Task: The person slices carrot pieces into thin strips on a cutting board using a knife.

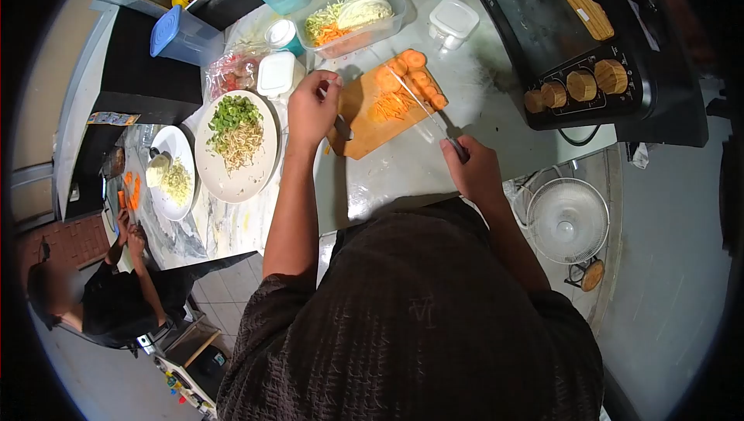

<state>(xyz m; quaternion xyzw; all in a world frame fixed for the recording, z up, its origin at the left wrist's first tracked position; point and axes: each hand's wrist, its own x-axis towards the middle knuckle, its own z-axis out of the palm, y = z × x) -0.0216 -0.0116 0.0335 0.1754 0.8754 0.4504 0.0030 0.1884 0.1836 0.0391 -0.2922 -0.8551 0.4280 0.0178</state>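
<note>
My right hand [474,167] is wrapped round the dark handle of a knife [419,100], whose long blade points up and left across the board. Under the blade lies a wooden cutting board [359,126]. It carries round carrot slices [419,78] along its far and right sides and a small heap of thin carrot strips [391,105] near the middle. My left hand [314,108] is raised by the board's left edge, apart from the carrots. Its fingers are curled together, and whatever may be in them is hidden.
Behind the board stands a clear tub [399,14] of cut vegetables. Left are a plate [256,181] of green onion and sprouts, a white plate [182,208] and lidded containers [277,74]. An oven [620,103] stands right. Another person [116,297] works at far left with carrots.
</note>
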